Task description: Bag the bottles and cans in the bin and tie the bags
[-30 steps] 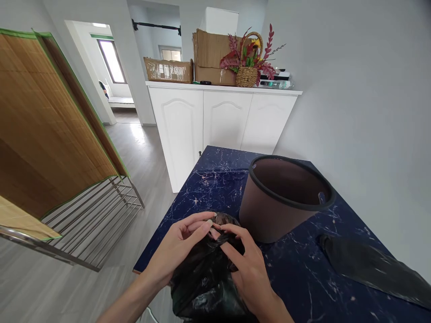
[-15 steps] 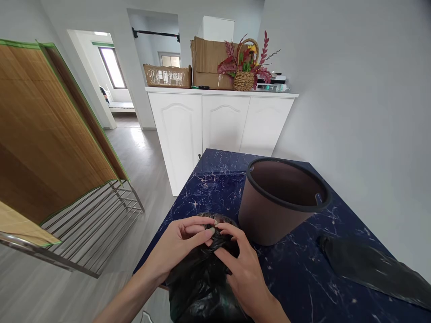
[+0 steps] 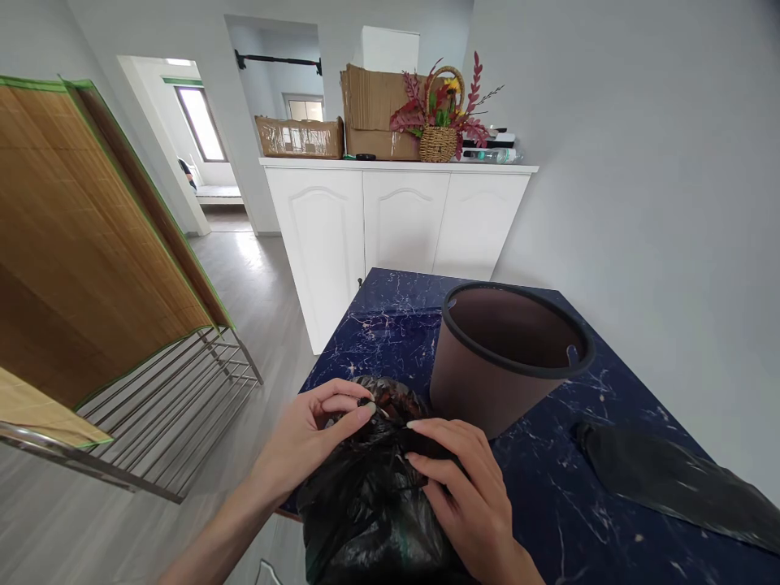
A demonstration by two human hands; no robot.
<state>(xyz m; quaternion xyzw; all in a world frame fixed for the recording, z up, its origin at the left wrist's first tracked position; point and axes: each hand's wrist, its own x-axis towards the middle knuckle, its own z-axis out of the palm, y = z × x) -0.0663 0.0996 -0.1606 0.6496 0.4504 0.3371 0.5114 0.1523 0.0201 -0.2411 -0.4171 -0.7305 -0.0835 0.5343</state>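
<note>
A bulging black plastic bag point(image 3: 371, 504) rests on the near left corner of the dark blue marbled table point(image 3: 548, 504). My left hand point(image 3: 310, 439) pinches the bag's gathered top from the left. My right hand point(image 3: 469, 496) grips the same bunched plastic from the right, fingers curled over it. Just behind the bag stands an empty brown bin point(image 3: 505, 353) with a black rim.
A flat black bag point(image 3: 670, 479) lies at the table's right. White cabinets point(image 3: 396, 219) stand behind, topped with cardboard boxes point(image 3: 371, 110) and a flower basket point(image 3: 442, 122). A bamboo mat point(image 3: 73, 227) on a metal rack point(image 3: 164, 390) fills the left side.
My hands have drawn slightly apart on the bag's top, the right hand shifting rightward and closing over the plastic. The bag's neck has opened a little.
</note>
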